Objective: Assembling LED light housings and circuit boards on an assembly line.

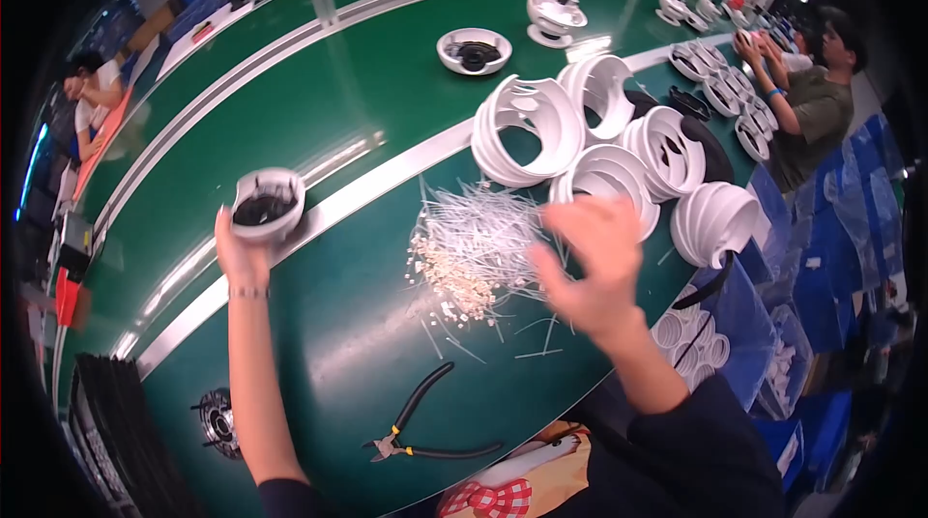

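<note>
- So the white bowl point(296, 194) with the black insert is up in the left hand point(244, 252), over by the pale rail point(387, 181) along the bench edge.
- Left hand's got it from below and the near side. One digit shows up the left wall; the rest are behind the shell, so can't tell how they're spread.
- Right hand point(601, 272) is fingers wide, thumb well apart, by the right side of the white strips point(483, 228). Nothing visible in it, though it's blurry, and can't tell if it's touching the pile.
- Handling, my guess: light, stiff plastic, a bit slick on the smooth outside. Probably scuffs or cracks if dropped rather than dents.
- I'd hold it by the outer wall, palm under the curve, and keep fingertips off the black insert, which looks like the fussier bit.
- The strips look thin, springy and easy to scatter. Cutters point(385, 445) lie splayed on the green bench point(338, 354), best picked up by the handles.
- Labels? Can't make out any lettering on the bowl, strips or cutters.
</note>
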Motion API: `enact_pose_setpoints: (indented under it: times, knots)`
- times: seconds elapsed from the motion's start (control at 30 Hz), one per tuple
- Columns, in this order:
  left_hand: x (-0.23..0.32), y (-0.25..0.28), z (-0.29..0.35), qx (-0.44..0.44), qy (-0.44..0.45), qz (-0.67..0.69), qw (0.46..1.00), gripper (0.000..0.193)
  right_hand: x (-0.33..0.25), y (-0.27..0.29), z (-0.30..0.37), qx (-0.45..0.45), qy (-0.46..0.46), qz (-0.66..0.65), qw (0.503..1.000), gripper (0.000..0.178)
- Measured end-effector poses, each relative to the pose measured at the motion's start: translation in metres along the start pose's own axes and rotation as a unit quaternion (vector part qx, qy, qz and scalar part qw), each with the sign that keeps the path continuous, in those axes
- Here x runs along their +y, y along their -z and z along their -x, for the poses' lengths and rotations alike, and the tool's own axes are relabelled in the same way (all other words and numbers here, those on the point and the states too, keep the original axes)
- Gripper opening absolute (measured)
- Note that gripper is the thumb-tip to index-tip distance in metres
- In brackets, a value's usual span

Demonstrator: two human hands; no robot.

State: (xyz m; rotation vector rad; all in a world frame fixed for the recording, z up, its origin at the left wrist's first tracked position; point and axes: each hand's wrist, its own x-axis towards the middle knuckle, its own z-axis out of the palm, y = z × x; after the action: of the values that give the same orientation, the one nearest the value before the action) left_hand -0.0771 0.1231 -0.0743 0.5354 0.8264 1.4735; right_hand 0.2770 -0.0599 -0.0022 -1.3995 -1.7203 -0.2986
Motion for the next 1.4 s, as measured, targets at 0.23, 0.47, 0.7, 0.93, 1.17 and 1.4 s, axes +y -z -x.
enact_pose_setpoints:
  times: [0.23, 0.47, 0.7, 0.93, 1.17, 1.4]
  knots:
    - [0.024, -0.011, -0.008, 0.168, -0.078, -0.303, 0.935, 0.074, 0.034, 0.021, 0.029, -0.104, -0.111, 0.161, 0.975, 0.014]
    - [0.11, 0.052, 0.124, 0.027, -0.19, -0.618, 0.762, 0.033, 0.038, 0.029, 0.033, -0.101, -0.17, 0.109, 0.974, 0.013]
    - [0.17, 0.148, 0.207, 0.06, -0.15, -0.719, 0.676, 0.093, 0.046, 0.039, 0.013, -0.028, -0.301, -0.076, 0.95, 0.013]
    - [0.134, 0.16, 0.206, 0.067, -0.066, -0.741, 0.665, 0.07, -0.052, -0.004, -0.013, -0.088, 0.076, -0.302, 0.946, 0.014]
    - [0.085, 0.096, 0.147, 0.038, -0.126, -0.501, 0.855, 0.032, -0.104, -0.102, 0.027, -0.36, 0.353, -0.239, 0.83, 0.009]
    - [0.034, 0.072, 0.131, 0.074, -0.165, -0.273, 0.945, 0.035, -0.114, -0.119, 0.005, -0.337, 0.243, -0.294, 0.861, 0.055]
